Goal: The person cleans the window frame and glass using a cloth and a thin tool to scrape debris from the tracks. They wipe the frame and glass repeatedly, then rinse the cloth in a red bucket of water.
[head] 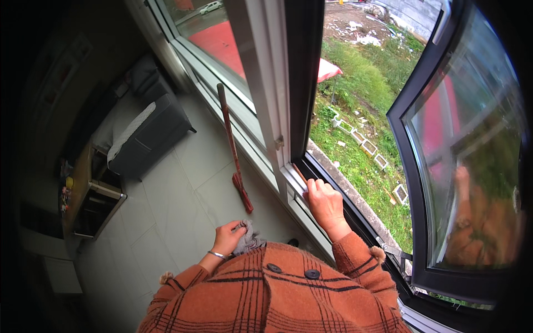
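Observation:
My right hand [325,204] is shut on a thin brown stick [299,172], whose far end points into the lower corner of the black window frame [303,163]. The fist sits over the pale inner sill track [294,180]. Down by my waist, my left hand [226,240] grips a crumpled grey cloth [248,239], part of it against my orange checked coat [291,287]. To the right, the dark-framed window sash [395,120] is swung outward, with my reflection in its glass.
A long-handled tool with a red head [242,193] leans against the window on my left. A metal hinge arm [393,251] joins sash and frame. Farther left are a grey sofa [143,135] and a low table [100,185] on the tiled floor. Grass [354,91] lies outside.

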A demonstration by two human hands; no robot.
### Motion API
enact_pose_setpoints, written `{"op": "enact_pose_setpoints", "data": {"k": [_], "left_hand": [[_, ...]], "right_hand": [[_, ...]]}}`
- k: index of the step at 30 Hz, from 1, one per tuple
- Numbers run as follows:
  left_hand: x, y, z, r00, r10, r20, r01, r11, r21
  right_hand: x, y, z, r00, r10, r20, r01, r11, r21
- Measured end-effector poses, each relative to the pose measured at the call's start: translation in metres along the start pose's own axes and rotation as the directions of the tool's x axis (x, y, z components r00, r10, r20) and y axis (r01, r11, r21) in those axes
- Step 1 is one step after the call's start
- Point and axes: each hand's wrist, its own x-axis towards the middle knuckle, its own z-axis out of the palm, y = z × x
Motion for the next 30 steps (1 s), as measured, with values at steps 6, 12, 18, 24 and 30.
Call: {"op": "enact_pose_setpoints", "data": {"k": [6, 12, 18, 24, 30], "left_hand": [[-0.01, -0.028, -0.017, 0.992, -0.035, -0.118, 0.031, 0.999, -0.039], [-0.012, -0.062, -0.039, 0.985, -0.052, -0.166, 0.032, 0.992, -0.124], [-0.012, -0.103, -0.062, 0.977, -0.1, -0.187, 0.044, 0.958, -0.284], [-0.001, -0.109, -0.096, 0.908, -0.33, 0.258, 0.369, 0.337, -0.867], [0.02, -0.038, -0.111, 0.869, -0.095, 0.486, 0.482, 0.383, -0.788]], "right_hand": [[-0.001, -0.003, 0.0, 1.0, 0.007, 0.013, -0.006, 0.999, -0.037], [-0.001, -0.003, -0.002, 1.0, 0.015, 0.003, -0.015, 1.0, -0.007], [-0.001, -0.005, -0.005, 0.999, 0.048, -0.016, -0.049, 0.998, -0.042], [-0.004, -0.019, -0.024, 0.944, 0.297, -0.142, -0.239, 0.915, 0.324], [-0.021, -0.06, -0.033, 0.934, 0.354, 0.046, -0.289, 0.675, 0.679]]}}
